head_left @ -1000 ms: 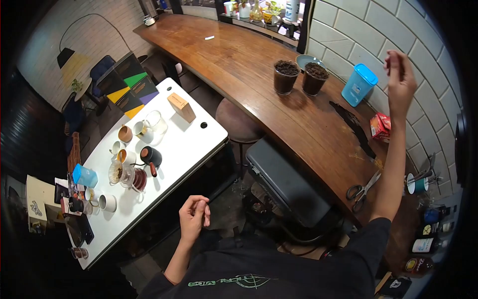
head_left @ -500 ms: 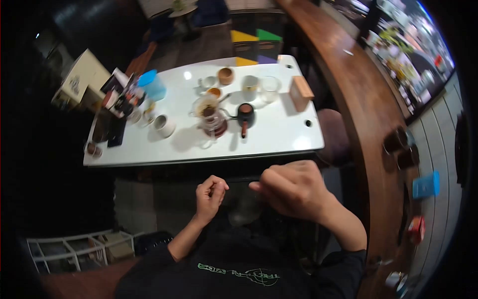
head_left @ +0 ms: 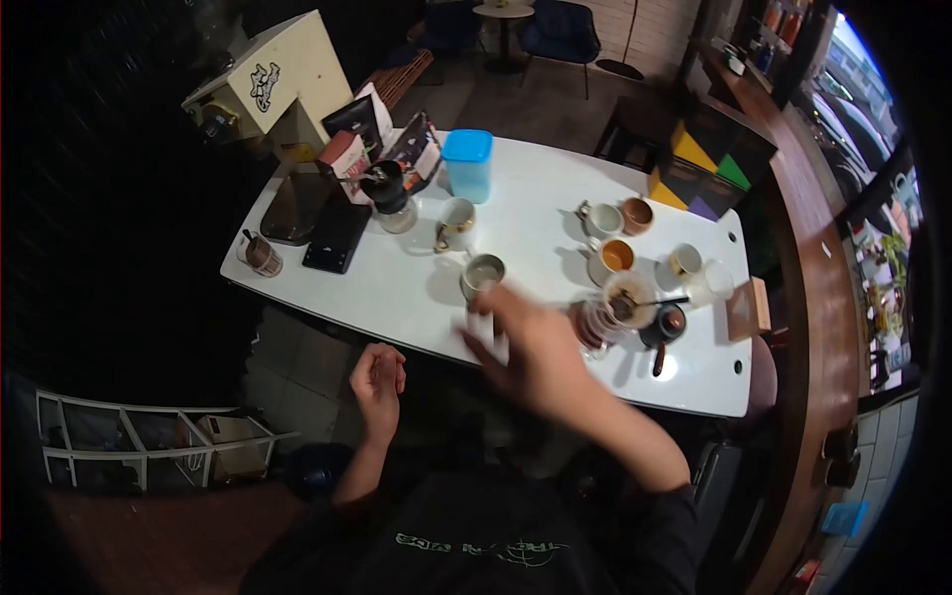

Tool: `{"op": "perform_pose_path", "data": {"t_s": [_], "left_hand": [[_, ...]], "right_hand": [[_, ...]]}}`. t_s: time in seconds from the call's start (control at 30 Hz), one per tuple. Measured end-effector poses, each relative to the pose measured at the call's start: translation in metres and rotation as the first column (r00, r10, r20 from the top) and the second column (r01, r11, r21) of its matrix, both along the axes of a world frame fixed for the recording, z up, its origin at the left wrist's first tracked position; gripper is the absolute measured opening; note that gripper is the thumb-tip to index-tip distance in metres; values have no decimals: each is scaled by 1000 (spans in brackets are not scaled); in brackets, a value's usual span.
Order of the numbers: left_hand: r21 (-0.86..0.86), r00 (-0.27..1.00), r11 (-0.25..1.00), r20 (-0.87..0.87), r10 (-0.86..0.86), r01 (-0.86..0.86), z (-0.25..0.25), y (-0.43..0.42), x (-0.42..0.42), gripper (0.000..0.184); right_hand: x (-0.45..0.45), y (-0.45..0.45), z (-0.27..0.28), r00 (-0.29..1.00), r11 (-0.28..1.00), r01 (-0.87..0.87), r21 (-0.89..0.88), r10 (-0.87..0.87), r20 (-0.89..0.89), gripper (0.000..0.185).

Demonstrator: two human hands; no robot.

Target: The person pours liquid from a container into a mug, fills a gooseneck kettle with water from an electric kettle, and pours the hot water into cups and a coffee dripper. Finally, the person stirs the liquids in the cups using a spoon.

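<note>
Right hand [head_left: 521, 342]: motion-blurred, thumb and fingers spread apart, reaching over the near edge of the white tabletop [head_left: 540, 188]. Directly beyond its fingertips, partly covered by them: pale mug [head_left: 485, 268], upright; contact, cannot tell from this angle. Left hand [head_left: 378, 377]: just short of the same edge, fingers loosely curled; cannot tell if thumb and fingertips meet.

Just right of right hand: glass server [head_left: 592, 327], with dripper [head_left: 627, 300] on top, dark grounds inside. Beside that, farther right: black kettle [head_left: 666, 324], then wooden block [head_left: 750, 309] near the end.

Beyond right hand, to its right: orange-lined cup [head_left: 615, 256], with white cup [head_left: 601, 221] and brown cup [head_left: 638, 215] behind.

Beyond left hand: handled mug [head_left: 457, 224], with blue-lidded container [head_left: 468, 167] farther back. Leftward of those: black hand grinder [head_left: 386, 185], then flat black device [head_left: 336, 238], and farthest left, small glass [head_left: 262, 255] with brown contents.
</note>
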State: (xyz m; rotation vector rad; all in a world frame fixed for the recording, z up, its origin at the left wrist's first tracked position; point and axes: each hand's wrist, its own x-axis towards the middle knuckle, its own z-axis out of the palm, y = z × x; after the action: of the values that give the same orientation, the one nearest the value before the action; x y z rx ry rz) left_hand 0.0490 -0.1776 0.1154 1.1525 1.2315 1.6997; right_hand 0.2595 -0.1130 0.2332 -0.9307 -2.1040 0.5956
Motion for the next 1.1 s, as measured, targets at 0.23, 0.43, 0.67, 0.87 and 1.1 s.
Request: {"op": "perform_pose_path", "data": {"t_s": [0.23,0.43,0.67,0.87,1.1], "left_hand": [[-28,999,1000,37,-6,7,-15,27,-76,18],[-120,986,983,78,146,-136,-25,35,-120,22],[-122,992,988,64,105,-96,-34,56,-134,21],[-85,997,996,75,14,-8,-39,71,-126,18],[-40,998,998,-40,-50,48,-27,92,-122,11]], "right_hand": [[-111,260,-69,878,893,443,-83,-450,-161,59],[-143,324,-113,612,603,787,-126,-741,275,80],[-145,340,-136,589,611,792,15,-770,247,69],[-128,337,-110,636,638,762,113,-770,59,58],[-100,284,4,800,757,598,264,-583,-142,55]]}}
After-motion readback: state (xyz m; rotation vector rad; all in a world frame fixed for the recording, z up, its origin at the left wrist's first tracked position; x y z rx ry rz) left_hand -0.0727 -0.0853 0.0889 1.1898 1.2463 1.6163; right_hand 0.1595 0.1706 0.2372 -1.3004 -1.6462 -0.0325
